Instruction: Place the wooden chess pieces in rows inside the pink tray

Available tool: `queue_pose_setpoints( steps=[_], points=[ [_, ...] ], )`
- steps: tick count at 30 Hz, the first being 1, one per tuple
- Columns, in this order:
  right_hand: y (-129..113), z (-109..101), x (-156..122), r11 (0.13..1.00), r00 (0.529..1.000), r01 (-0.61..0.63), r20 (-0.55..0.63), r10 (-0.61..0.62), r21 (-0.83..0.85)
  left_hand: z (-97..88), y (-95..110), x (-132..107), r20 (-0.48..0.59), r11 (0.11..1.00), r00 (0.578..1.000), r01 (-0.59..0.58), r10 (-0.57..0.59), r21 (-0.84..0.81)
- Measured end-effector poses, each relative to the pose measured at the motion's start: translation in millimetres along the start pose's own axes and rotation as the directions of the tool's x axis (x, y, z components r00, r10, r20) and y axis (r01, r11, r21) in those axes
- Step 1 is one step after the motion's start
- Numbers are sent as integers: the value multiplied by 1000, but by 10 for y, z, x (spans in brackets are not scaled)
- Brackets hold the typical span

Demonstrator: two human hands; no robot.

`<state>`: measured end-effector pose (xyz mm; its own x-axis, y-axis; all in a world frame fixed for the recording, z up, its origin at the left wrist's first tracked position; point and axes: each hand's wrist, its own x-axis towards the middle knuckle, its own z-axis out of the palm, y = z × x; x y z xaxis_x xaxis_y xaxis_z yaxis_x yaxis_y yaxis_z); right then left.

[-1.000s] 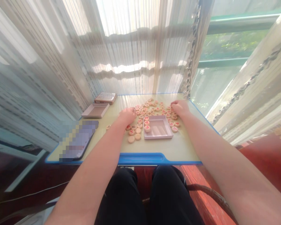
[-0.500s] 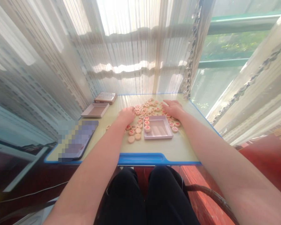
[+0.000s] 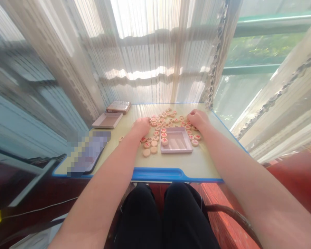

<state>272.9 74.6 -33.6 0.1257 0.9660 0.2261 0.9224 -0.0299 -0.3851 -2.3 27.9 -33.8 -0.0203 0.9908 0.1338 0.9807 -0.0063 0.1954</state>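
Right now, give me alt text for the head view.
The left hand and right hand reach among xiangqi pieces strewn around a shallow box holding three red-marked ones, on a blue-edged table before sheer curtains.

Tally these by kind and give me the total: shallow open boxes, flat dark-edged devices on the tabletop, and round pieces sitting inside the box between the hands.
Shallow open boxes: 2
Flat dark-edged device: 1
Round pieces inside the nearer box: 3
Total: 6
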Motion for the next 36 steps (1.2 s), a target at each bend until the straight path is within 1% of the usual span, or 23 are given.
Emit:
queue_pose_setpoints(
  steps=[4,11,16,21,28,30,32,33,35,36],
  points=[
    [-11,10,14,999,999,53,4,-53,13,-25,31,-13,10,1000,1000,11,-11,16],
    [-71,-51,-50,993,992,119,38,-118,-24,-47,51,-36,10,999,1000,28,-28,36],
    [-78,-52,-68,991,991,128,35,-127,-30,-68,73,-61,-7,998,1000,11,-10,65],
    [-95,-13,-101,986,985,166,47,-167,23,-84,63,-56,-36,996,999,-13,16,88],
    [-109,-20,-113,985,984,173,36,-173,-17,-82,51,-57,-49,995,998,-20,25,95],
    [-131,-61,-126,983,983,181,-1,-181,-20,-86,59,-61,-37,995,999,-19,22,99],
    [-170,-155,-166,976,971,219,-95,-218,-6,-86,62,-59,-33,995,999,-20,23,103],
    [-194,-220,-200,968,956,251,-157,-247,8,-85,63,-55,-34,995,999,-19,23,102],
    [-249,-368,-297,922,903,376,-255,-345,87,-81,62,-46,-39,995,999,-17,21,98],
    [-280,-438,-356,889,885,436,-243,-396,140,-80,62,-44,-41,995,999,-16,20,95]
  ],
)
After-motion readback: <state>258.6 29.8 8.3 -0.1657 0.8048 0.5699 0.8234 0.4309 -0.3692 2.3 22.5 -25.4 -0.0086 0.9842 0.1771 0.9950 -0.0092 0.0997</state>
